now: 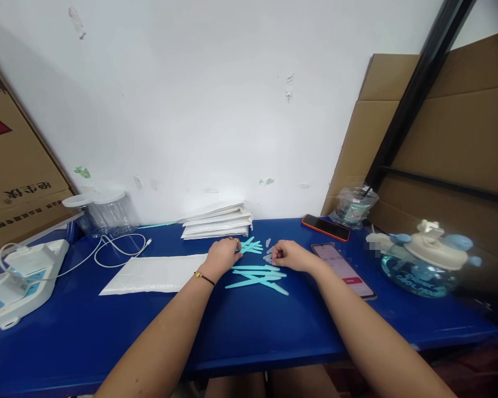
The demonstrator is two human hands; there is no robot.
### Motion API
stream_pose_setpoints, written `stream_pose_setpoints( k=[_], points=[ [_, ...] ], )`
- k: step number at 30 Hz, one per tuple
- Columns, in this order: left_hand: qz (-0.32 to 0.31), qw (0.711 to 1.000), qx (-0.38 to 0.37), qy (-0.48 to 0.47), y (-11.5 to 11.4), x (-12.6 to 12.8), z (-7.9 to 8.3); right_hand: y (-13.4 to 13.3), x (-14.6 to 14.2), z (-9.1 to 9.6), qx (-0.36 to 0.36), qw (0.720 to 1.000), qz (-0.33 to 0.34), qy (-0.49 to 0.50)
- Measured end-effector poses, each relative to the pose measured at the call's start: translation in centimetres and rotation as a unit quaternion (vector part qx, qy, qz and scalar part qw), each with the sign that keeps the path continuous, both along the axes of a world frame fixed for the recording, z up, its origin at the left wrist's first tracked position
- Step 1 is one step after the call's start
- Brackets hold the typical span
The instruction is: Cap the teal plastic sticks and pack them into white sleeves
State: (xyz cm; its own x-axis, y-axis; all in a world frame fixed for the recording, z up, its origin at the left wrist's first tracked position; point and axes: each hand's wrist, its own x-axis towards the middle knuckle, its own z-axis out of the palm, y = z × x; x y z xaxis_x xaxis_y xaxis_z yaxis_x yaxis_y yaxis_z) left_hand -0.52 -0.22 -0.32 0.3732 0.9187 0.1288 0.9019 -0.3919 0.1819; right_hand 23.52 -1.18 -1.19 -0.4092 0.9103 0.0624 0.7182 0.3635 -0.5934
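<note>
Several small teal flat sticks (252,245) lie crossed in a pile by the fingers of my left hand (224,257). That hand is curled, thumb and fingers close around the pile's left edge; what they grip is partly hidden. My right hand (291,256) is closed in a pinch beside several small translucent pieces (268,258), and its fingertips meet one of them. Whether that piece is lifted off the table cannot be made out. Nearer to me, longer teal sticks (257,276) lie loosely crossed on the blue table (249,326).
A flat white packet (149,275) lies left, with stacked white packets (218,221) behind. Clear jars (112,213), a cable (120,264) and a power strip (29,282) are farther left. Right are two phones (344,271), a plastic cup (354,207) and a blue-tinted bottle (423,265).
</note>
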Motion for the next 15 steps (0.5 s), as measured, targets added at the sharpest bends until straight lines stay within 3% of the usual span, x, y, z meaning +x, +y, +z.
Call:
stream_pose_setpoints(
  k=[8,15],
  points=[
    [0.004,0.997,-0.039,-0.064,0.0,-0.1,0.3,0.8,1.8,0.3,-0.015,0.990,-0.049,0.131],
    [-0.029,0.991,-0.066,-0.116,0.1,-0.1,0.3,1.1,2.1,0.3,-0.011,0.987,-0.043,0.157]
  ],
)
